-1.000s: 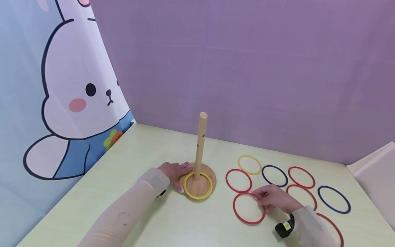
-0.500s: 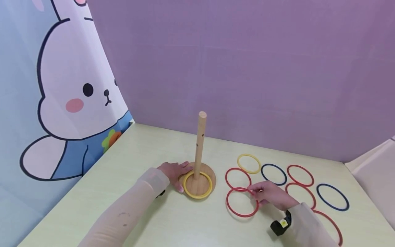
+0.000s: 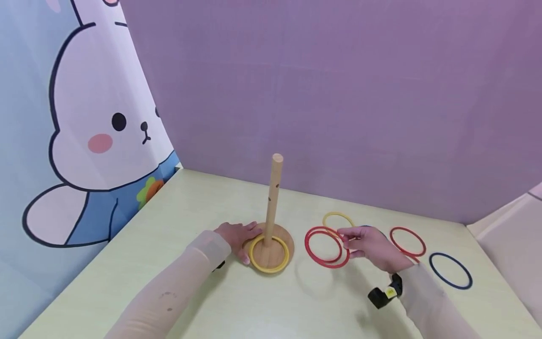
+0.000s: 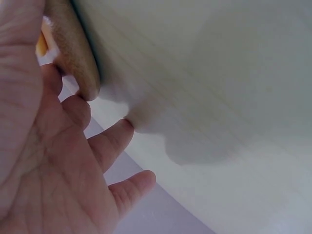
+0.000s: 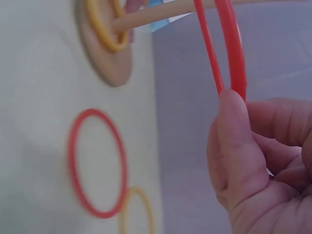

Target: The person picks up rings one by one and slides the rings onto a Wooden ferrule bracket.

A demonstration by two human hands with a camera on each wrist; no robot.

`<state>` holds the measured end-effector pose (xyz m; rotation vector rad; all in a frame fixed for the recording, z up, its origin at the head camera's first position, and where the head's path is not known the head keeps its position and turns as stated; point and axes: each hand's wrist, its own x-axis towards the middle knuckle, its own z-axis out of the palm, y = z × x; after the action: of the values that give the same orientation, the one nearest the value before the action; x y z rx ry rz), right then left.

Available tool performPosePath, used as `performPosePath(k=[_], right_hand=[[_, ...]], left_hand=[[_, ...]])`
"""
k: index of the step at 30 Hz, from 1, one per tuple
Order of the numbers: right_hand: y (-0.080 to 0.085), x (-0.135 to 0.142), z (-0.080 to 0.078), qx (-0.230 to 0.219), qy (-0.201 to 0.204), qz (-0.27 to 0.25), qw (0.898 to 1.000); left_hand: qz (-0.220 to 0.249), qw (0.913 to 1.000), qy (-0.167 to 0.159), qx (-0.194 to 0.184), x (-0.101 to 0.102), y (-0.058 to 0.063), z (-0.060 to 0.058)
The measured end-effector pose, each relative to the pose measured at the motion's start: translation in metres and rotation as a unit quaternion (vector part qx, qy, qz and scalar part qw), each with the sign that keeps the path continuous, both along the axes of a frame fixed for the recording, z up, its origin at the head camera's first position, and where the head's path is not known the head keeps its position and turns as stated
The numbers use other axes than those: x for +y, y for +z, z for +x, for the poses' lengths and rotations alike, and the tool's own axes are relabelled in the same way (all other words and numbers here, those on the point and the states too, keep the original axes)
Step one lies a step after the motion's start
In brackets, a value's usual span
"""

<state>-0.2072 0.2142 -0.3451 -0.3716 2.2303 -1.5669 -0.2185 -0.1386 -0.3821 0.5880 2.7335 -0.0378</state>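
Note:
A wooden peg (image 3: 273, 202) rises from a round wooden base (image 3: 267, 258) on the table, with a yellow ring (image 3: 271, 271) lying round its foot. My left hand (image 3: 237, 238) rests against the base's left edge, fingers spread; in the left wrist view its outer fingers stand apart from the wood. My right hand (image 3: 372, 245) pinches a red ring (image 5: 235, 48) between thumb and fingers, raised off the table to the right of the peg. Behind it in the head view, another red ring (image 5: 73, 158) lies flat on the table.
On the right lie another yellow ring (image 3: 338, 214), a red ring (image 3: 408, 229) and a blue ring (image 3: 470, 282). The right hand and arm partly cover further rings. A purple cloth (image 3: 338, 117) hangs behind the table (image 3: 211, 301).
My right hand has lifted the red ring off the table and moved it up and to the left, over the other red ring. The left hand has stayed at the base.

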Motion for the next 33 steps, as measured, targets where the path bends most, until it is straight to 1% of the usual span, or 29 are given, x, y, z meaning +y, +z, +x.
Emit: performPosePath(k=[2,5,7,10,14,23,27,33], right_hand=[[0.01,-0.003,-0.002,0.001,-0.009,0.002,1.0],[0.025,-0.006,-0.005,0.005,-0.022,0.028,0.999],[0.033,-0.007,-0.007,0.005,-0.026,0.035,0.999],[0.045,-0.009,-0.009,0.014,-0.022,0.038,0.999],[0.06,-0.011,-0.01,0.027,-0.016,0.035,0.999],[0.091,-0.019,-0.01,0.044,-0.018,0.032,0.998],[0.103,-0.022,-0.009,0.044,-0.022,0.013,0.999],[0.116,-0.028,-0.007,0.046,-0.036,-0.011,0.998]], left_hand=[[-0.002,1.0,0.0,0.002,-0.001,0.001,0.0],[-0.004,1.0,-0.002,0.003,-0.001,0.003,0.0],[-0.006,1.0,-0.002,0.004,-0.002,0.003,0.0],[-0.004,1.0,0.002,0.003,-0.002,0.003,0.0],[-0.002,1.0,0.004,0.005,-0.003,0.002,0.001],[0.005,0.9999,-0.007,0.007,-0.003,0.002,0.003],[0.005,0.9999,-0.007,0.008,-0.002,0.002,0.003],[0.01,0.9999,-0.012,0.006,-0.001,0.001,0.001]])
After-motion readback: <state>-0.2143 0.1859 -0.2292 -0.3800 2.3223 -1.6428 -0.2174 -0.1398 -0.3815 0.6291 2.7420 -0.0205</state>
